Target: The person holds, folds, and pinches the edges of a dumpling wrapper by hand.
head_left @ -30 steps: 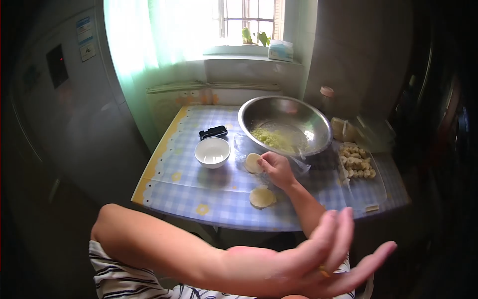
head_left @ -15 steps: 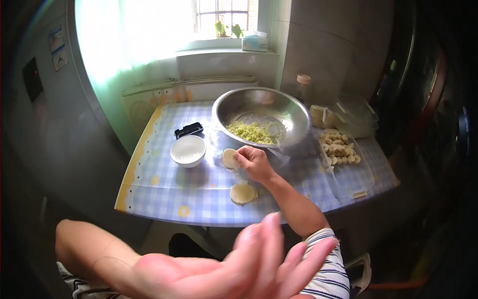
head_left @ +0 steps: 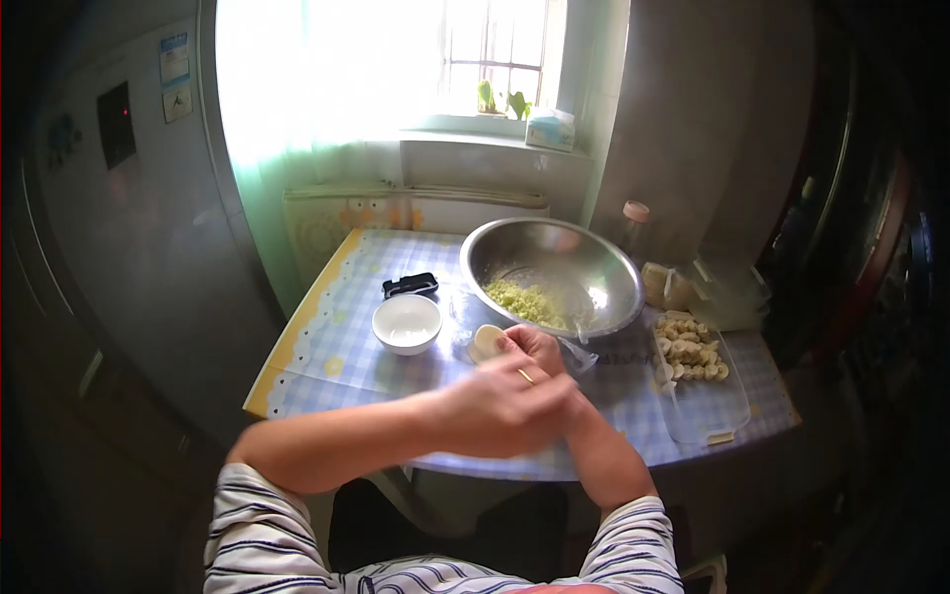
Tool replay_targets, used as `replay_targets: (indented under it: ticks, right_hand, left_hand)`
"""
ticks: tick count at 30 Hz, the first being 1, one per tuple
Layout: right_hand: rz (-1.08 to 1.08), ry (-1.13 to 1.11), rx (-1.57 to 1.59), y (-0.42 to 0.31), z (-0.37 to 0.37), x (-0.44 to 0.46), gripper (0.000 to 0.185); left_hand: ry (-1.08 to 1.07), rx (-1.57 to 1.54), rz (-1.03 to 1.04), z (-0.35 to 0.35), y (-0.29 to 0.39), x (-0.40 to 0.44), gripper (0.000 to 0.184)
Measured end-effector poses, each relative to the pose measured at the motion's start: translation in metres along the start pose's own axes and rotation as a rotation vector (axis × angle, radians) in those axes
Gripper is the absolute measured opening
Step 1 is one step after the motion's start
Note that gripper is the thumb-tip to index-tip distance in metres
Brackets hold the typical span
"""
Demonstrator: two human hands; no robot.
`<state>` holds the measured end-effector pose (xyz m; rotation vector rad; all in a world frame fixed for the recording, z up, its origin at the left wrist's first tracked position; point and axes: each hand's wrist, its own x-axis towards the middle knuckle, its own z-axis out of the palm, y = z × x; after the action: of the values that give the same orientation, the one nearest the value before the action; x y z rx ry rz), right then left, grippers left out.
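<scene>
In my right hand (head_left: pixel 537 348), a pale round dumpling wrapper (head_left: pixel 487 342) is pinched between thumb and fingers above the table. My left hand (head_left: pixel 510 401), wearing a ring, crosses in front of the right wrist; motion smears its fingers, so what they do is unclear. Just beyond the right hand stands a large steel bowl (head_left: pixel 618 297) with chopped green filling (head_left: pixel 524 300) in it. To the left of the wrapper is a white bowl (head_left: pixel 407 325). Several folded dumplings (head_left: pixel 688 348) sit in a clear plastic container (head_left: pixel 705 416) on the right.
A black object (head_left: pixel 410 285) lies behind the white bowl. A checked cloth (head_left: pixel 332 342) covers the table. Behind the dumplings are a jar with a pink lid (head_left: pixel 635 211) and more clear plastic boxes (head_left: pixel 730 292). A clear plastic bag (head_left: pixel 579 356) lies by the steel bowl.
My left hand has moved from close to the camera to above the table, across my right wrist. The right hand still holds the wrapper. The view has shifted, and my left arm covers where the other wrappers lay.
</scene>
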<state>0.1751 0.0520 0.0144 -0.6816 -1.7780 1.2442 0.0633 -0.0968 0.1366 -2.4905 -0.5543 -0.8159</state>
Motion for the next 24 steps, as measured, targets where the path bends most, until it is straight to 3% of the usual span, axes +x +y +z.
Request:
replay_targets:
  ticks: [2, 3, 6, 9, 12, 15, 16, 17, 24]
  right_hand:
    - [-0.355, 0.008, -0.182, -0.022, -0.001, -0.006, 0.015]
    - [-0.267, 0.096, -0.072, -0.025, 0.008, -0.007, 0.014]
    - [-0.088, 0.074, -0.154, -0.022, 0.004, -0.008, 0.013]
    - [-0.131, 0.11, -0.102, -0.022, 0.007, -0.008, 0.012]
    - [-0.153, 0.151, -0.117, -0.027, 0.007, -0.008, 0.012]
    - [-0.171, 0.159, -0.146, -0.024, 0.007, -0.008, 0.012]
    - [-0.179, 0.155, -0.156, -0.022, 0.007, -0.008, 0.011]
    - [-0.172, 0.149, -0.148, -0.02, 0.008, -0.008, 0.011]
    - [-0.042, 0.097, 0.013, -0.02, 0.011, -0.01, 0.011]
  left_hand:
    - [0.192, -0.023, -0.155, 0.035, -0.037, -0.03, 0.028]
    - [0.234, -0.051, -0.275, 0.045, -0.048, -0.043, 0.03]
    - [0.33, -0.079, -0.516, 0.075, -0.058, -0.068, 0.041]
    - [0.4, -0.144, -0.642, 0.094, -0.058, -0.075, 0.05]
    - [0.439, -0.408, -0.848, 0.103, -0.061, -0.083, 0.052]
    - [0.323, -1.185, -1.071, 0.116, -0.067, -0.102, 0.043]
    - [0.248, -1.476, -1.118, 0.12, -0.071, -0.108, 0.042]
    - [0.202, -1.574, -1.135, 0.123, -0.072, -0.114, 0.035]
    - [0.307, -1.682, -1.193, 0.111, -0.072, -0.112, 0.028]
